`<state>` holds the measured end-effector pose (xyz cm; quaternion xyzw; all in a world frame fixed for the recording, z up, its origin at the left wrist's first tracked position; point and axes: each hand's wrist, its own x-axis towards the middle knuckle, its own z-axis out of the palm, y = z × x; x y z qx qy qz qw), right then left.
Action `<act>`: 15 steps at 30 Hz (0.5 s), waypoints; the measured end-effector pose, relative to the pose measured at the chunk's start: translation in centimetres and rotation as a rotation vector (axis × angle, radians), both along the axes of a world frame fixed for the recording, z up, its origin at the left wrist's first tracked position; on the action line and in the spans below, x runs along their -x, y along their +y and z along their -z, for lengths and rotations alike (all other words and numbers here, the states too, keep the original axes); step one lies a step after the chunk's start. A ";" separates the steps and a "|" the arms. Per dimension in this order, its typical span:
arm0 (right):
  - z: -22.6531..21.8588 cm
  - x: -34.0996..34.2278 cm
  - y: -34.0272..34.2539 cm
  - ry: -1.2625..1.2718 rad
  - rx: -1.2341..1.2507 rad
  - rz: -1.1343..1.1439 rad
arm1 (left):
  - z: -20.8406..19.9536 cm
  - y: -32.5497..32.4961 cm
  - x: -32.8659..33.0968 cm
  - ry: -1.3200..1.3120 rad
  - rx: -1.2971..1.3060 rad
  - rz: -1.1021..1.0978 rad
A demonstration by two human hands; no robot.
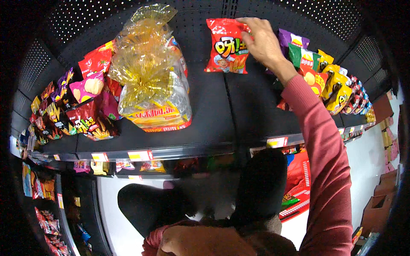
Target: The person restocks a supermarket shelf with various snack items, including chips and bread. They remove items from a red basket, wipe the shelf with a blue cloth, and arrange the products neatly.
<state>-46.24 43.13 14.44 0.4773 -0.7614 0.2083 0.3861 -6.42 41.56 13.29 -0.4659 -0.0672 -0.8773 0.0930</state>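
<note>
Snack bag (226,49), red, is held by the right hand (265,40) at its upper right corner, thumb laid across the front; whether its base is borne by the black shelf (209,111) beneath the hand cannot be told; the left hand is out of view, its state unknown; with only a corner gripped, slipping could be caused by a loosened thumb; the green bag (304,57) just right of the hand could be knocked by the wrist; left of the hand, packs (158,117) are enclosed in gold-tinted clear wrapping (145,70); well below, red and green packets (294,170) are contained in the red basket (298,206).
</note>
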 end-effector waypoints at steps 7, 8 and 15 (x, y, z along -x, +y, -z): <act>-0.5 3.3 -4.1 0.008 -0.086 0.063 | -0.3 -3.0 -1.4 -0.020 0.217 -0.088; -0.4 3.6 -4.3 -0.018 -0.123 0.090 | -0.1 -2.9 -1.3 0.008 0.193 -0.102; -1.1 4.4 -3.0 -0.004 -0.282 0.177 | 1.4 -2.2 -0.4 0.240 0.117 0.061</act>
